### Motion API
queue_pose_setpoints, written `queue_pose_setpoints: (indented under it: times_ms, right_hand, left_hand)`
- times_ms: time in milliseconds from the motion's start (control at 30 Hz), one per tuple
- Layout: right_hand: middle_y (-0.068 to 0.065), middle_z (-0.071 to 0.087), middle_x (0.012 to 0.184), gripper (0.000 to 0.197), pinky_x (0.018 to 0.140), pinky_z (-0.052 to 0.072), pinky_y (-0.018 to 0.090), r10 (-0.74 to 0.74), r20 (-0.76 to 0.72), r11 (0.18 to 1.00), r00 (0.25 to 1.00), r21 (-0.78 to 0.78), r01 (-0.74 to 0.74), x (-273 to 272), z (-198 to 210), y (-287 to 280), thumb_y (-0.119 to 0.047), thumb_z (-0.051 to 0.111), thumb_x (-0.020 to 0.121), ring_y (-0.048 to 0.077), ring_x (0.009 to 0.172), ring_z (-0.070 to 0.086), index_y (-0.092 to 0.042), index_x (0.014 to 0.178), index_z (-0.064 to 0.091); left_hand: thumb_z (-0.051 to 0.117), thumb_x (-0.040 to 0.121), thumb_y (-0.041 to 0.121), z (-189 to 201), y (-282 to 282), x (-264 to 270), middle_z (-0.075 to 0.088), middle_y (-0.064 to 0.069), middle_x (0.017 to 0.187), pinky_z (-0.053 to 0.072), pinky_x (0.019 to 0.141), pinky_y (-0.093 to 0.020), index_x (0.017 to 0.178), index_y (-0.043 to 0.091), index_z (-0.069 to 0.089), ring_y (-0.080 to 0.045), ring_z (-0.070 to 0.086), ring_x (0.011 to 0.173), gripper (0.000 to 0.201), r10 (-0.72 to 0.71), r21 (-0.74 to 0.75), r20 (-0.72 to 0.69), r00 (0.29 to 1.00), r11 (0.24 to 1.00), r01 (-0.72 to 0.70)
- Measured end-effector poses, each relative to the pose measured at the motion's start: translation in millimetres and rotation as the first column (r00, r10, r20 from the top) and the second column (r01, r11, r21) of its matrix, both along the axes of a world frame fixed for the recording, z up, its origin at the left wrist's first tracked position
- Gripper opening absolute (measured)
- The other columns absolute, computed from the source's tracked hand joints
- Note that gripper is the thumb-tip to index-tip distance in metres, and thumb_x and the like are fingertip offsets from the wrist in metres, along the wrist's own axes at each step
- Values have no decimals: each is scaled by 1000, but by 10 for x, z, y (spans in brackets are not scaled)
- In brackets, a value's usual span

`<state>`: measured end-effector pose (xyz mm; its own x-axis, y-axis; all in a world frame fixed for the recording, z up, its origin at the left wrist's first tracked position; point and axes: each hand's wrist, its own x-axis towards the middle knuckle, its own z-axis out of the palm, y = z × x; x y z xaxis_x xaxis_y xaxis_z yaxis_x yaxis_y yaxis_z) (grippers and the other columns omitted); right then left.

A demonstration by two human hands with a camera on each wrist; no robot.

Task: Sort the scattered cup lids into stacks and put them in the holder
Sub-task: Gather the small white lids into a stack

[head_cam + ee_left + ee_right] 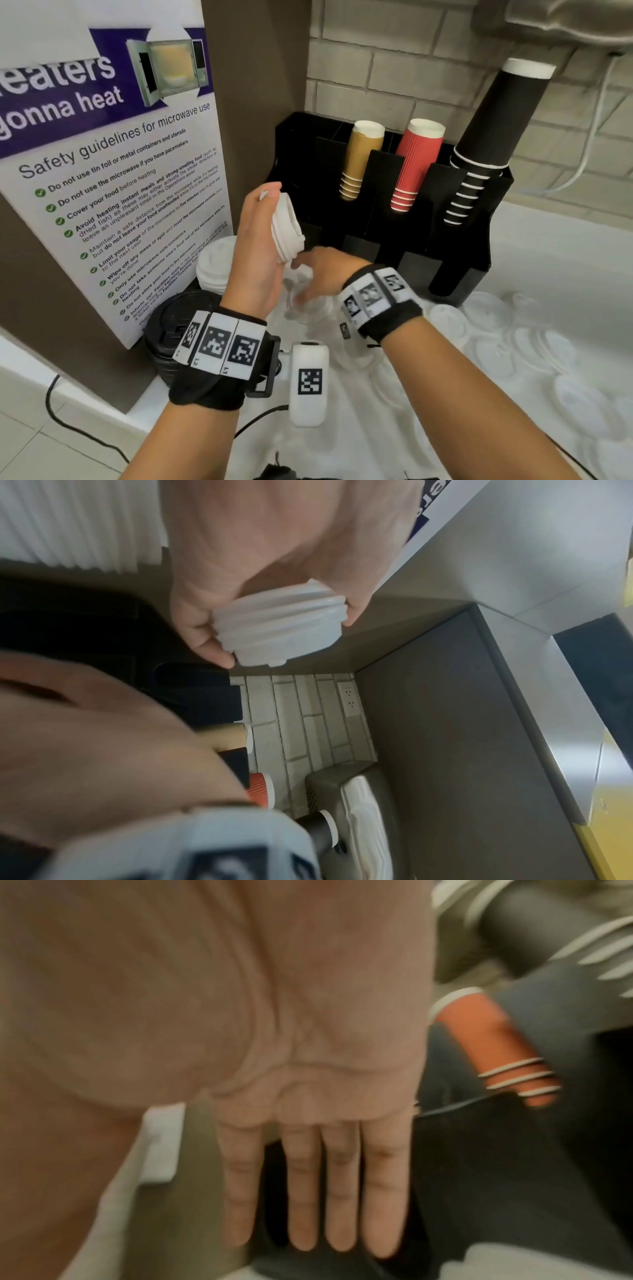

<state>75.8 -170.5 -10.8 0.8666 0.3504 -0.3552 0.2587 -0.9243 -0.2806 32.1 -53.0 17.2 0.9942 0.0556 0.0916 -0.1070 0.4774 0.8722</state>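
My left hand (258, 226) is raised in front of the black holder (376, 219) and grips a short stack of white cup lids (286, 228) on edge, thumb on top. The left wrist view shows the same white lid stack (281, 631) between thumb and fingers of my left hand (260, 561). My right hand (318, 272) reaches low just under it, over blurred pale lids on the counter. In the right wrist view my right hand (315, 1191) has straight fingers and holds nothing. Several white lids (496, 329) lie scattered on the white counter to the right.
The holder carries stacks of tan cups (359, 157), red cups (416, 164) and black cups (486, 137). A white lid stack (215, 263) and a black lid stack (168, 339) stand at the left by the microwave poster (113, 171). A brick wall (394, 68) is behind.
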Motion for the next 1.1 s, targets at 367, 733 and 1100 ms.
queue_pose_setpoints:
  times_ms: [367, 733, 1100]
  right_hand:
    - [10, 45, 132, 63, 93, 50, 38, 128, -4, 952, 992, -281, -124, 30, -85, 290, -26, 74, 79, 28, 116, 51, -14, 134, 46]
    - [-3, 59, 104, 45, 78, 58, 36, -374, -13, 503, 927, 838, 214, -481, 388, -635, -10, 73, 77, 21, 95, 64, -24, 116, 56]
    - [1, 52, 125, 56, 88, 56, 43, -173, 28, 459, 985, 887, 55, -735, 447, -542, 11, 67, 75, 17, 116, 55, -17, 122, 53]
  left_hand:
    - [61, 85, 33, -35, -3, -34, 58, 5, 96, 48, 75, -28, 111, 30, 54, -11, 57, 86, 28, -13, -83, 27, 1000, 996, 15]
    - [62, 82, 46, -102, -59, -106, 58, 5, 108, 46, 81, -30, 114, 33, 58, -15, 56, 97, 35, -156, 48, -47, 987, 986, 158]
    - [53, 86, 48, -128, -200, -177, 62, -11, 128, 47, 98, -51, 133, 19, 53, -27, 60, 119, 54, -288, 112, -99, 953, 948, 298]
